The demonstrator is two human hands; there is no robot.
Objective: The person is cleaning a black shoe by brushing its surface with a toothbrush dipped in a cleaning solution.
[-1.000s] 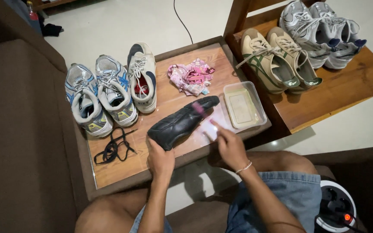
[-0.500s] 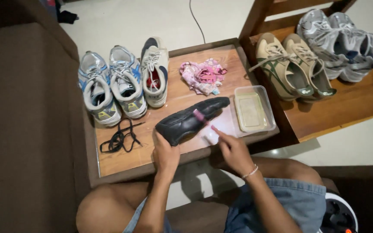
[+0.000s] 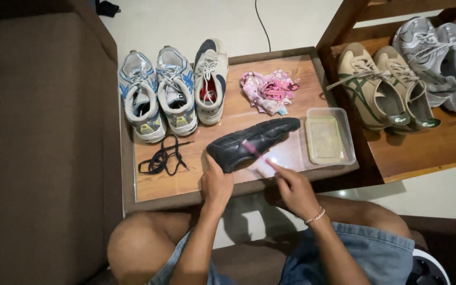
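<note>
I see a brown sofa filling the left side, armrest running along the low wooden table. To the right, a second wooden table carries a beige pair of sneakers with green stripes and, further back, a grey pair of sneakers. On the near table's far edge: a grey-and-blue pair of sneakers, side by side, toes toward me, with a single cream sneaker with a red lining just beside them on the right. Black shoe lies on its side mid-table, sole outward, toe pointing toward the clear plastic tub, which sits near the table's right edge. Crumpled pink cloth sits behind the shoe, apart from it. Loose black laces lie left of the shoe, in front of the blue pair. Left hand is clamped on the black shoe's heel end, fingers wrapped around it. Right hand is pinched closed on a small pink brush, its head touching the shoe's side near the middle. Brush is motion-blurred, so I can't tell its bristle end clearly. Thin bracelet on the right wrist.
</note>
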